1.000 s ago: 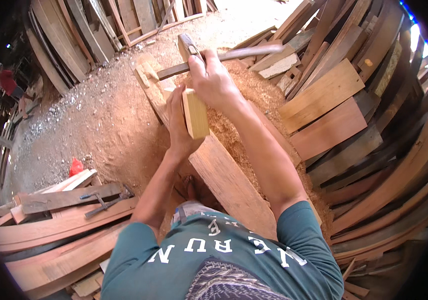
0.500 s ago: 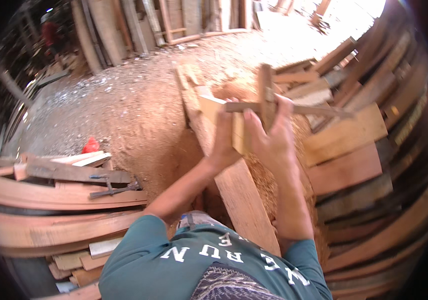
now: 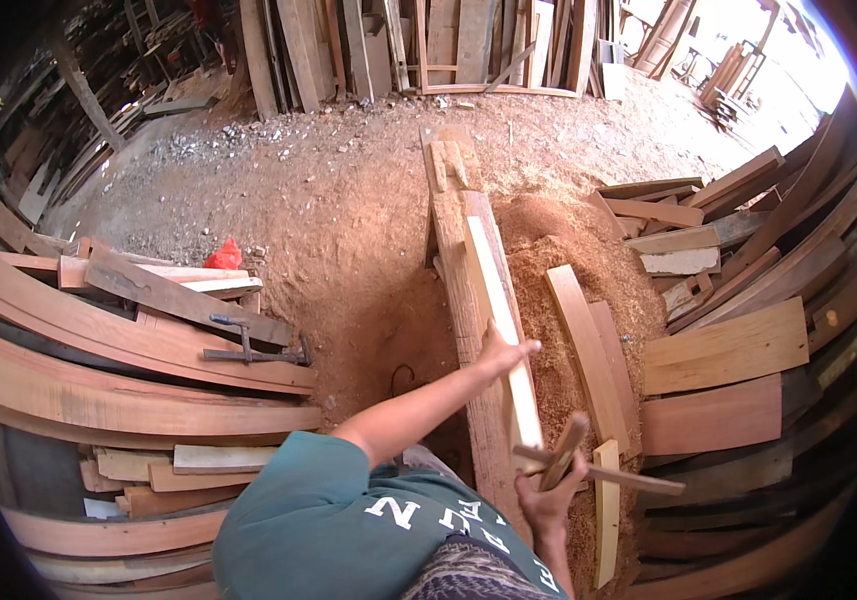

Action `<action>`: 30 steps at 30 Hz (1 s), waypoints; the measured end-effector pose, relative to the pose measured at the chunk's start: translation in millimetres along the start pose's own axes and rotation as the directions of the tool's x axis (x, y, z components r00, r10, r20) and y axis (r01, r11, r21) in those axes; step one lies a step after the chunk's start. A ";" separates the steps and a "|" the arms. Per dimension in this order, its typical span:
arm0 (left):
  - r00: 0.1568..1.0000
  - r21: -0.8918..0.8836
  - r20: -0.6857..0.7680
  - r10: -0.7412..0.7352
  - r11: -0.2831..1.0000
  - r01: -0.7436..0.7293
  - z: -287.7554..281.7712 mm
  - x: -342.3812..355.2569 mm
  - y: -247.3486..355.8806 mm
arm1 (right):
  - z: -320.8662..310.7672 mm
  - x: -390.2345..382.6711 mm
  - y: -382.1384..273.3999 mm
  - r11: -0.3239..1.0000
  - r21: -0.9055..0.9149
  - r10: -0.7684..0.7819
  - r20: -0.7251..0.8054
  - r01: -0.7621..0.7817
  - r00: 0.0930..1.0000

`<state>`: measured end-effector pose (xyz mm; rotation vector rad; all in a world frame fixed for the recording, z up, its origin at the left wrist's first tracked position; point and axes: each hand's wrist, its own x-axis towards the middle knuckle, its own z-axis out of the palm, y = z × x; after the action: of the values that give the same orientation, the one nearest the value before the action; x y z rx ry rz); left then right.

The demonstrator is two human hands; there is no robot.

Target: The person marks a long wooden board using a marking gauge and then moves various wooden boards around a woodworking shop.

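A pale, squared wood strip (image 3: 497, 285) lies lengthwise on a thick wooden beam (image 3: 457, 262) in front of me. My left hand (image 3: 502, 358) grips the strip around its middle, thumb pointing right. Close to my body, at the strip's near end, my right hand (image 3: 549, 492) is closed around a cross-shaped wooden marking gauge (image 3: 571, 440). The gauge's long thin stem sticks out to the right. Part of my right forearm is hidden by my shirt.
Right of the beam, loose boards (image 3: 589, 350) and a pale offcut (image 3: 607, 515) lie on sawdust (image 3: 549, 225). Plank stacks flank both sides; a metal clamp (image 3: 249, 345) rests on the left stack (image 3: 149, 350), near a red bag (image 3: 224, 254). Upright boards (image 3: 379, 50) stand at the back.
The strip, raised with the gauge against it before, now lies along the beam. My right hand has drawn back toward my body with the gauge. The view has shifted.
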<state>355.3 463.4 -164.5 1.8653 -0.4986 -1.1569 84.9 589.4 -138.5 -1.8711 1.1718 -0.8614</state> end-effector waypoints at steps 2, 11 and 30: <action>0.985 0.080 -0.169 0.015 0.997 -0.001 33.4 33.4 -48.4 | 14.6 -12.2 -0.2 0.992 -0.077 0.107 0.033 -0.105 0.994; 0.907 0.093 -0.370 0.201 0.979 -0.179 79.9 124.6 -167.5 | 27.5 -26.6 97.1 0.830 0.150 0.513 0.178 -0.538 0.840; 0.909 0.194 -0.358 0.215 0.969 -0.152 33.8 229.9 -90.8 | 118.2 149.6 114.3 0.893 -0.244 0.447 0.388 -0.377 0.806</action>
<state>429.5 337.1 -366.6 2.0687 -0.5465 -0.6235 189.2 445.9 -272.5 -1.7055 1.3094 -0.0945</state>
